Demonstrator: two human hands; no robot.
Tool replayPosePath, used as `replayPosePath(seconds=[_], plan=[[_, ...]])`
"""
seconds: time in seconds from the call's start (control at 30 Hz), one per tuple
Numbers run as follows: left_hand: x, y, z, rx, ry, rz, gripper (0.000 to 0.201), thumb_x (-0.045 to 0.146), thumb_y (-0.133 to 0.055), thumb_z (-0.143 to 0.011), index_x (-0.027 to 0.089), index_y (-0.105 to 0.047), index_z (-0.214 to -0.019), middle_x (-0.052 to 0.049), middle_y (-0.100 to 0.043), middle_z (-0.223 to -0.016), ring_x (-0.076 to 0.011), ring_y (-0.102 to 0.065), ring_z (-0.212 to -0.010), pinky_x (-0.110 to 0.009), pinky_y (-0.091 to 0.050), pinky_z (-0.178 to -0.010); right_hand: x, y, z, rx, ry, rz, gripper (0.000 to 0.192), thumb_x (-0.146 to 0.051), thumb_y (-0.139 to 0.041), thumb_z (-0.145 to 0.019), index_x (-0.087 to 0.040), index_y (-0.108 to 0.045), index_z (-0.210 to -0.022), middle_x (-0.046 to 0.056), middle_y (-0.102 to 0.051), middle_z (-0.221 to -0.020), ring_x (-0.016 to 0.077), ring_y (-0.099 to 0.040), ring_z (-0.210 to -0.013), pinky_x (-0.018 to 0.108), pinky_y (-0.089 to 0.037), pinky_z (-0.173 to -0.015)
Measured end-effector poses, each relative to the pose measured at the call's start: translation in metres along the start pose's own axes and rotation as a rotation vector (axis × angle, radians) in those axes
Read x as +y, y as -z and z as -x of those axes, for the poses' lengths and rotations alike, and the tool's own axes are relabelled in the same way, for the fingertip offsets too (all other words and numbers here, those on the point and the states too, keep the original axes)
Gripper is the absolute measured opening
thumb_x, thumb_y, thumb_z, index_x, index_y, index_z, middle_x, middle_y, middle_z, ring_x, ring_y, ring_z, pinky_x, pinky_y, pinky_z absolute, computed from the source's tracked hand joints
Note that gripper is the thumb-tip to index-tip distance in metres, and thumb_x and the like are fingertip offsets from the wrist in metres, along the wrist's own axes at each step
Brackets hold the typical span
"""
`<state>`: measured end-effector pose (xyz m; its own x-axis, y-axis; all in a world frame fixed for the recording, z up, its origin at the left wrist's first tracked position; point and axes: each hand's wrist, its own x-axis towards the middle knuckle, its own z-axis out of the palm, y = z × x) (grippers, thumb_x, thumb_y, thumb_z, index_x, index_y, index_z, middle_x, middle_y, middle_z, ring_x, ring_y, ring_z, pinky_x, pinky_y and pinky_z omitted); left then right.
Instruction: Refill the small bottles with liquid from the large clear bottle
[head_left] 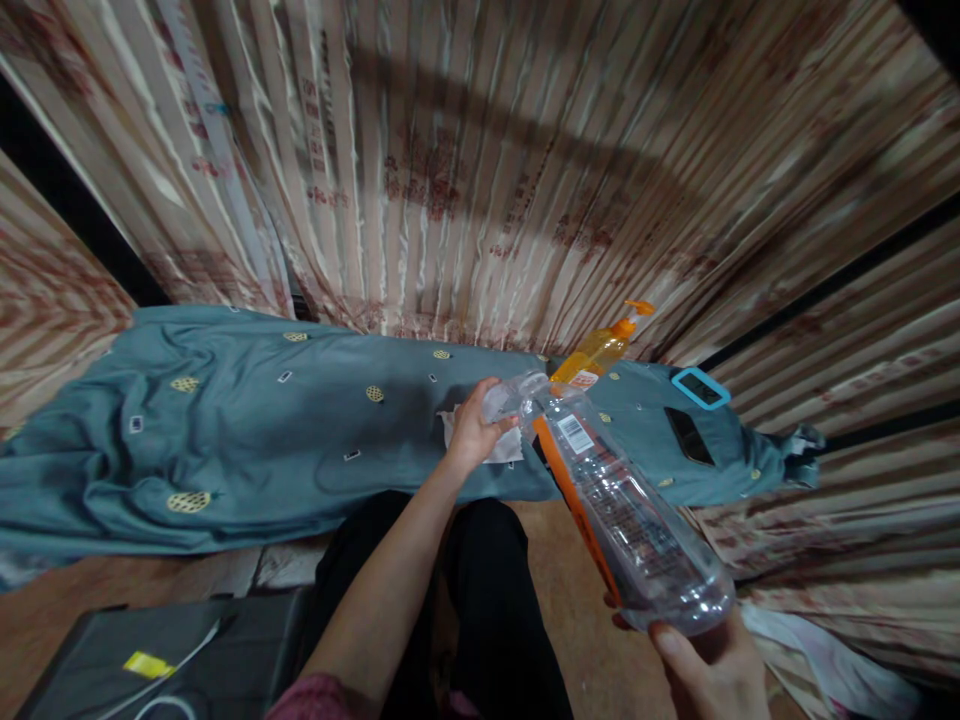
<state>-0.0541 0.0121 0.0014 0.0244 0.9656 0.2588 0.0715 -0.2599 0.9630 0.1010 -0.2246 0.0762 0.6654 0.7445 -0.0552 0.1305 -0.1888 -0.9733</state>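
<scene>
Transparent bottle (637, 510) is held in the air in the head view, in front of and partly over the edge of the bed, tilted, with its neck toward the upper left and its base toward the lower right. The right hand (712, 660) grips it around the base. The left hand (476, 430) is closed on a small clear plastic piece (499, 402) just beside the bottle's neck; I cannot tell exactly what this piece is, or whether it touches the neck. An orange stripe and a white barcode label are visible on the bottle.

Below the left hand, white tissue (510, 447) lies on the grey-green sheet (262, 425), which has a pineapple pattern. Behind the neck is a yellow pump bottle (598, 350) with orange top. Farther right, a dark phone (688, 436) lies near a blue-framed device (701, 388). Pleated curtains (450, 150) hang behind the bed, and a dark case (225, 650) is at the lower left.
</scene>
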Motion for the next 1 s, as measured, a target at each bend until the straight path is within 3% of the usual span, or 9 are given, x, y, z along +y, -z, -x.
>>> replayPosePath(seconds=[0.27, 0.43, 0.63, 0.73, 0.9, 1.0], plan=[[0.002, 0.000, 0.000, 0.001, 0.005, 0.014, 0.056, 0.012, -0.076, -0.063, 0.019, -0.060, -0.117, -0.006, -0.069, -0.119, -0.0236, -0.065, -0.110, -0.036, -0.048, -0.101, 0.010, 0.004, -0.004, -0.010, 0.003, -0.003, 0.063, -0.047, -0.082, -0.055, -0.022, -0.059, -0.107, 0.002, -0.073, -0.093, 0.0217, -0.068, -0.083, 0.029, -0.050, -0.072], [-0.001, -0.001, -0.001, 0.020, -0.003, 0.009, 0.057, 0.012, -0.076, -0.063, 0.021, -0.060, -0.116, -0.005, -0.069, -0.117, -0.0239, -0.065, -0.110, -0.038, -0.048, -0.101, 0.015, 0.007, -0.006, -0.002, 0.032, 0.021, 0.065, -0.051, -0.082, -0.056, -0.021, -0.060, -0.110, 0.005, -0.074, -0.104, 0.0236, -0.069, -0.095, 0.027, -0.050, -0.073], [-0.002, -0.001, -0.001, 0.019, 0.011, -0.014, 0.056, 0.013, -0.076, -0.064, 0.021, -0.060, -0.117, -0.006, -0.070, -0.116, -0.0240, -0.065, -0.108, -0.038, -0.049, -0.100, 0.011, 0.004, -0.006, -0.012, 0.026, 0.005, 0.065, -0.045, -0.085, -0.048, -0.020, -0.060, -0.102, 0.005, -0.075, -0.093, 0.0239, -0.070, -0.087, 0.030, -0.054, -0.077], [-0.002, 0.001, -0.002, 0.013, 0.007, -0.023, 0.056, 0.014, -0.077, -0.063, 0.022, -0.060, -0.116, -0.005, -0.070, -0.116, -0.0239, -0.066, -0.107, -0.037, -0.050, -0.098, 0.011, 0.003, -0.007, 0.000, 0.052, 0.004, 0.061, -0.048, -0.083, -0.052, -0.022, -0.059, -0.102, 0.003, -0.074, -0.093, 0.0217, -0.070, -0.086, 0.028, -0.053, -0.079], [-0.003, 0.003, -0.002, -0.003, 0.009, -0.047, 0.056, 0.015, -0.077, -0.063, 0.022, -0.060, -0.116, -0.004, -0.071, -0.112, -0.0232, -0.068, -0.101, -0.037, -0.052, -0.095, 0.026, 0.014, -0.018, -0.076, 0.020, 0.027, 0.069, -0.043, -0.089, -0.044, -0.020, -0.057, -0.101, 0.005, -0.075, -0.083, 0.0232, -0.071, -0.076, 0.030, -0.056, -0.072], [-0.005, 0.002, -0.003, 0.008, 0.002, -0.041, 0.057, 0.014, -0.077, -0.063, 0.023, -0.059, -0.116, -0.004, -0.071, -0.113, -0.0235, -0.067, -0.103, -0.037, -0.051, -0.096, 0.031, 0.014, -0.018, -0.060, 0.043, -0.014, 0.070, -0.048, -0.086, -0.049, -0.021, -0.057, -0.107, 0.005, -0.075, -0.091, 0.0231, -0.071, -0.084, 0.027, -0.055, -0.071]])
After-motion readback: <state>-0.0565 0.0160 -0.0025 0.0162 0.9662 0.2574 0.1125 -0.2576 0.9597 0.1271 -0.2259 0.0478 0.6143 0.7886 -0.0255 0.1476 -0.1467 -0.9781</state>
